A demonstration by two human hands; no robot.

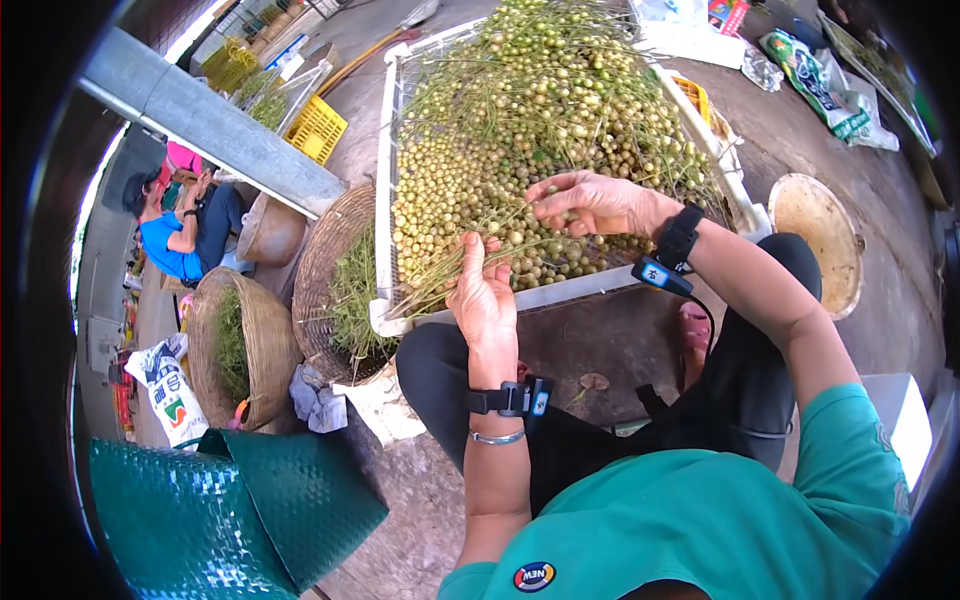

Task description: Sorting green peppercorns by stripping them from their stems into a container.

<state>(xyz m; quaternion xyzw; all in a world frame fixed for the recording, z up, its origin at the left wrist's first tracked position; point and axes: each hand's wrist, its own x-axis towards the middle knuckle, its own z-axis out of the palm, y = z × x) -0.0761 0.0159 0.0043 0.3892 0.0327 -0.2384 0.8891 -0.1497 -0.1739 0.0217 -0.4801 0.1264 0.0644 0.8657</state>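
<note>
A white-framed mesh tray (pixel 384 187) lies in front of my knees, heaped with small round yellow-green fruits (pixel 431 199) and thin green stems (pixel 525 30). Over its near left part, my left hand (pixel 484 296) holds a bunch of thin stems (pixel 431 289) between thumb and fingers. Some fruits (pixel 491 226) hang at the bunch's upper end. My right hand (pixel 585 204) is just up and to the right of it, fingers curled at the stem tips. Whether these fingers grip a fruit is hidden.
Left of the tray stand a wicker basket (pixel 311 277) with stripped stems and another woven basket (pixel 274 345). A green woven container (pixel 187 517) is at lower left. On the right lies a round pan (pixel 814 240). A person (pixel 176 232) sits beyond a grey post (pixel 217 124).
</note>
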